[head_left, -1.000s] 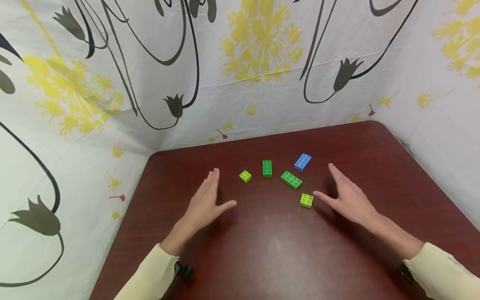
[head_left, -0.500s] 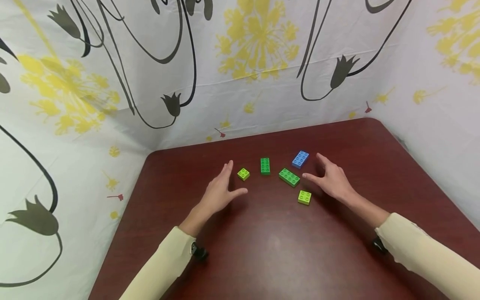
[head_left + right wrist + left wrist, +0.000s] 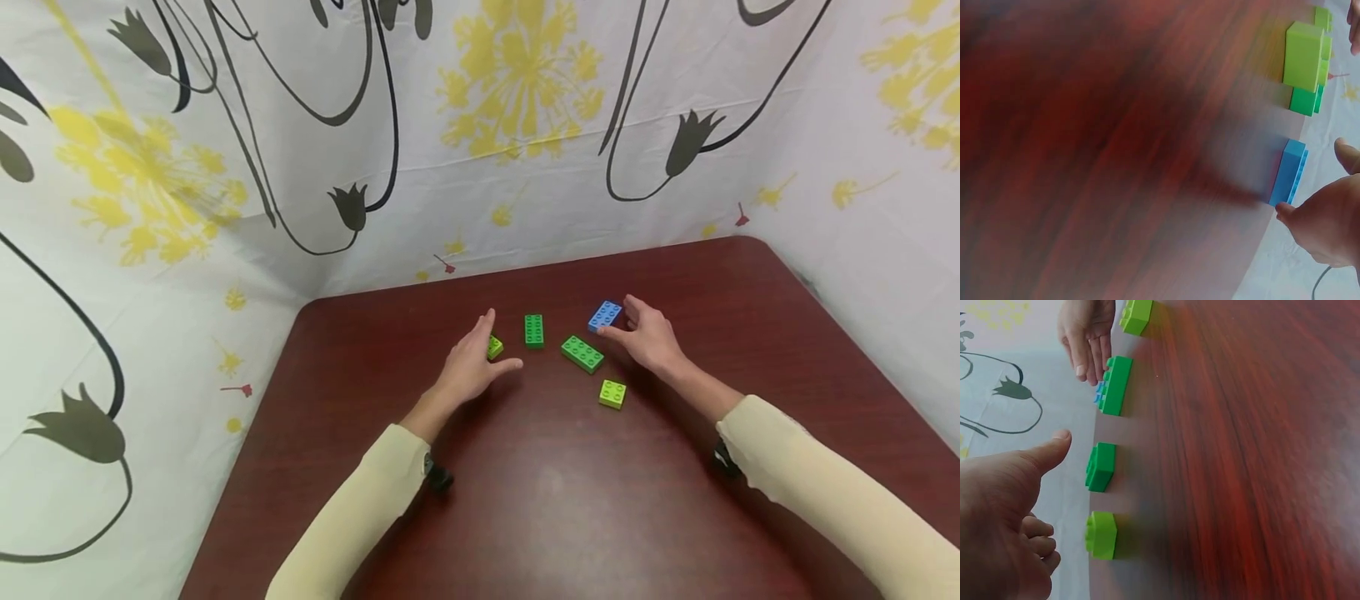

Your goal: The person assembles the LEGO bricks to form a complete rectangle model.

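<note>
My right hand (image 3: 651, 337) is at the blue toy brick (image 3: 603, 316), thumb by its near end and fingers by its far right side. In the right wrist view, fingertips are right at one end of the blue brick (image 3: 1288, 172), and the thumb stands apart from it. My left hand (image 3: 467, 367), fingers extended and thumb out, hovers by a small lime brick (image 3: 495, 347) and partly hides it in the head view. Between the hands lie two green bricks, one upright in view (image 3: 533, 331) and one slanted (image 3: 582, 353). A second lime brick (image 3: 612, 393) is nearer.
The bricks sit on a dark red-brown table (image 3: 555, 500) with rounded far corners. A white cloth (image 3: 420, 192) with yellow and grey flower prints hangs behind and along both sides. Dark straps with small devices show at both sleeve cuffs.
My right hand has moved left and away from me to the blue brick. My left hand has moved right and forward, now covering part of the left lime brick. The bricks have stayed put.
</note>
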Action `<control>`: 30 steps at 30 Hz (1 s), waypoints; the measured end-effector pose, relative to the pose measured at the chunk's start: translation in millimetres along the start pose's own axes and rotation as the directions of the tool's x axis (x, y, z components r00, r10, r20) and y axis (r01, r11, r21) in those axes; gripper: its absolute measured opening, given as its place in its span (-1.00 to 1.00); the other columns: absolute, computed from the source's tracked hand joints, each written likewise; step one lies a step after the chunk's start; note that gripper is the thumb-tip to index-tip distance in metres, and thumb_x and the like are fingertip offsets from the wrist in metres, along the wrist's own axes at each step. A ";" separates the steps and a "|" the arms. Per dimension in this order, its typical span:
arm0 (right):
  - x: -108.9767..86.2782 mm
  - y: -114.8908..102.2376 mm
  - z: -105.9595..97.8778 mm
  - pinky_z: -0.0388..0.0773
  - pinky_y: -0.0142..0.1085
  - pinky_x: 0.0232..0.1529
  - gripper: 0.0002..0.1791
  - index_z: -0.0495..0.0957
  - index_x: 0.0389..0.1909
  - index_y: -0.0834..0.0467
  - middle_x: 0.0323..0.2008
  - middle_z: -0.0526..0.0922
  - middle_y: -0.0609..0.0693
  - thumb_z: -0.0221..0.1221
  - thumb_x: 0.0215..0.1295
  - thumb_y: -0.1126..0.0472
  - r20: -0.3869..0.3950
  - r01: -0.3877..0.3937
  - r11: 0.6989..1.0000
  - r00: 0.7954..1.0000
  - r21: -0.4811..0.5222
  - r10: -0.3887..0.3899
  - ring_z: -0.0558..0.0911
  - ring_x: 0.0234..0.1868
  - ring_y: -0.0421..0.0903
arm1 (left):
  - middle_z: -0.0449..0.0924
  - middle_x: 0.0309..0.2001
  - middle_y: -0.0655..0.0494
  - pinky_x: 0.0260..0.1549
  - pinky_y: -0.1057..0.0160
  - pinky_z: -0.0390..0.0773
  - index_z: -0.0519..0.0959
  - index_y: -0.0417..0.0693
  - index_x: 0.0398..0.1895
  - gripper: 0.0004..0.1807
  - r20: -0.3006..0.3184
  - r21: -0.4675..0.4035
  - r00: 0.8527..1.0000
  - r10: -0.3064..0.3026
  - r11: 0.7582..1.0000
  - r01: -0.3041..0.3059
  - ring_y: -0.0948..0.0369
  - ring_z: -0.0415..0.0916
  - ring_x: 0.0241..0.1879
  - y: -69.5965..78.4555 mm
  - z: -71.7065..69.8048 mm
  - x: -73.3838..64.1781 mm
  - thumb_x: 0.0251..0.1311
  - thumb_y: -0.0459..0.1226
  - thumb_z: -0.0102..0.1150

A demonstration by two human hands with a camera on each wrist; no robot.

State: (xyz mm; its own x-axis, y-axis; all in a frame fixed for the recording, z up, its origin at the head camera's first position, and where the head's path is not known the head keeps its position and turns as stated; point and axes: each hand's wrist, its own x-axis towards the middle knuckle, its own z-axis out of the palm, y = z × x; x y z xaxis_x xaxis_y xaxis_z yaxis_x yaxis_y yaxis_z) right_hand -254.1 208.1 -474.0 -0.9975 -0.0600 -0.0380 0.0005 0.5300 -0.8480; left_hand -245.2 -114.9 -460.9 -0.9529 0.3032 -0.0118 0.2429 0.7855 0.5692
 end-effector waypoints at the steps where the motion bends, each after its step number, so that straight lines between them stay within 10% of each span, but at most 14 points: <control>1: 2.2 0.2 0.2 0.26 0.15 0.48 0.02 -0.13 0.68 0.39 0.63 0.04 0.41 0.32 0.53 0.10 -0.004 -0.006 1.000 1.000 0.008 0.006 0.18 0.60 0.33 | -0.02 0.71 -0.07 0.52 -0.24 0.13 -0.06 -0.05 0.75 0.15 -0.006 0.001 1.000 0.005 1.000 -0.005 0.01 -0.02 0.66 1.3 2.3 3.4 0.32 0.07 0.46; 16: 23.1 1.7 17.6 0.31 0.14 0.46 -0.02 -0.09 0.67 0.41 0.61 0.09 0.41 0.32 0.52 0.16 -0.073 -0.012 1.000 0.997 0.004 0.012 0.23 0.58 0.31 | 0.15 0.65 -0.09 0.52 -0.11 0.22 0.04 -0.04 0.74 0.05 -0.022 0.094 0.999 -0.047 0.994 0.049 -0.01 0.12 0.62 19.1 34.8 45.5 0.38 0.12 0.38; 30: 33.2 1.8 25.0 0.18 0.22 0.52 0.00 -0.08 0.67 0.39 0.61 0.11 0.41 0.34 0.47 0.20 -0.037 0.011 0.992 0.999 -0.125 -0.016 0.19 0.58 0.35 | 0.53 0.43 -0.02 0.27 -0.14 0.51 0.20 0.04 0.70 -0.06 -0.089 0.154 0.992 -0.090 0.983 0.102 0.00 0.50 0.36 25.3 53.5 56.4 0.38 0.11 0.38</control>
State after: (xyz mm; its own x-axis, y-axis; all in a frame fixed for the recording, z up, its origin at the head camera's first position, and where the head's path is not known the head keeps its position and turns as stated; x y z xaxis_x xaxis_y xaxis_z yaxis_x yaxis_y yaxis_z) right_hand -285.4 185.9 -490.0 -0.9993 -0.0366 -0.0052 -0.0191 0.6312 -0.7754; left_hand -283.0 -49.1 -491.1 -0.9831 0.1827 0.0102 0.1691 0.8859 0.4319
